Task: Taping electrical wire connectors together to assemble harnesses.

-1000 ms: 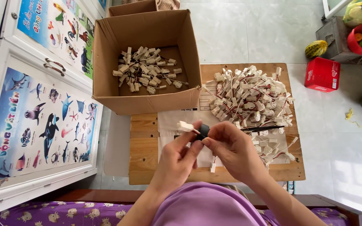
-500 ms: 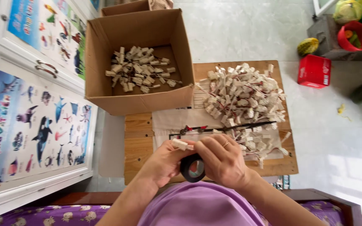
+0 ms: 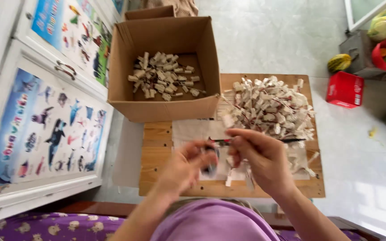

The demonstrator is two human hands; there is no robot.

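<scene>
Person's 2 hands working above wooden table [image 3: 157, 134]. Left hand [image 3: 186, 165] curling closed around dark tape roll [image 3: 210, 168], blurred, held just over white cloth [image 3: 193, 130]. Right hand [image 3: 264, 156] pinching fingers shut on small white connector with thin wires [image 3: 235, 172] hanging below palm. Pile of white connectors [image 3: 269, 107] lying just beyond hands. Open cardboard box [image 3: 166, 107] holding more pieces, sitting at table's far-left corner. Red box [image 3: 345, 89] resting on floor, well apart.
</scene>
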